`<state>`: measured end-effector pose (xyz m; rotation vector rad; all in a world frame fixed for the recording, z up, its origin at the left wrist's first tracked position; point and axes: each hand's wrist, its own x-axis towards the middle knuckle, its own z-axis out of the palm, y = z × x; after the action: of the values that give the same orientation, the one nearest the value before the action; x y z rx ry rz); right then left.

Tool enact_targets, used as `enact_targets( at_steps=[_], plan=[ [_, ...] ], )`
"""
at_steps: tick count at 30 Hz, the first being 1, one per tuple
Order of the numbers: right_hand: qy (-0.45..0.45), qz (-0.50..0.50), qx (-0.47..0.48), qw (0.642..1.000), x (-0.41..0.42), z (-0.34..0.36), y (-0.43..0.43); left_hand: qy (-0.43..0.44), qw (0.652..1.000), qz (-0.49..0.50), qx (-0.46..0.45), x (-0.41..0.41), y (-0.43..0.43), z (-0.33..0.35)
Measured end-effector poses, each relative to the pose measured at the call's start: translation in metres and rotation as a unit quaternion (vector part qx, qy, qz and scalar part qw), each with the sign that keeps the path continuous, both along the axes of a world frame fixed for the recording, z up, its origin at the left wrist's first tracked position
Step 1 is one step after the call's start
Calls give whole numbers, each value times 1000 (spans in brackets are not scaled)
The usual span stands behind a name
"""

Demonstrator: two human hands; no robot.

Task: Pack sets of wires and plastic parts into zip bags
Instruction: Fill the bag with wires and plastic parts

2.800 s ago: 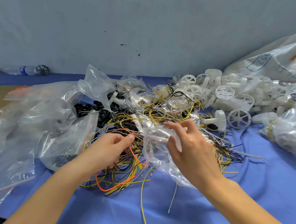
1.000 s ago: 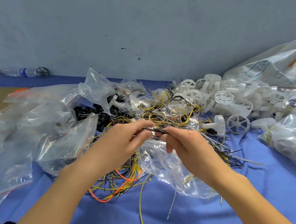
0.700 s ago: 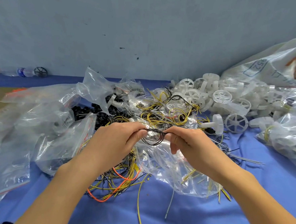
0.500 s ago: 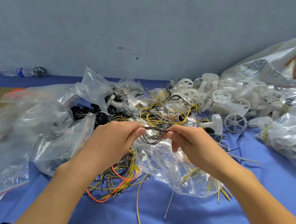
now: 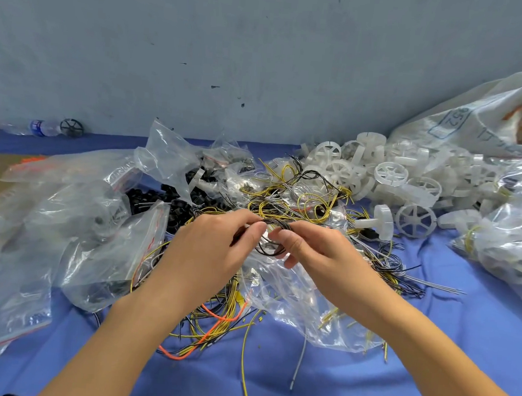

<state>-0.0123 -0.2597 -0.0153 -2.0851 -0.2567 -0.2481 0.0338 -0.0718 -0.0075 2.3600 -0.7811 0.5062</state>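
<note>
**Coil between both pinches, bag directly beneath**

The left hand point(image 5: 209, 250) and right hand point(image 5: 323, 254) each pinch the black wire coil point(image 5: 270, 252) with thumb and forefinger, fingertips nearly meeting. The coil's top strands run across from one pinch to the other; its loop hangs below the fingertips. The clear zip bag point(image 5: 302, 302) lies under the fingers, mostly beneath the right palm, so that hand seems nearer to it. Where the bag's mouth sits I cannot tell; the coil likely has to go down into it once one hand lets go.
</note>
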Motion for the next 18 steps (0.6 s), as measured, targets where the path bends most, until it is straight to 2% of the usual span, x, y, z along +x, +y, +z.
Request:
enact_targets(
  at_steps=[3,12,15,18],
  plan=[
    [43,29,112,992,1,3,2,63,996,-40,-48,0,-1,0],
    [91,50,138,985,-1,10,5,145,981,-84,-97,0,3,5],
    [93,66,153,982,-2,12,3,238,956,-121,-119,3,3,6],
    [100,100,209,968,-4,13,2,328,925,-143,-129,6,6,6]
  ],
)
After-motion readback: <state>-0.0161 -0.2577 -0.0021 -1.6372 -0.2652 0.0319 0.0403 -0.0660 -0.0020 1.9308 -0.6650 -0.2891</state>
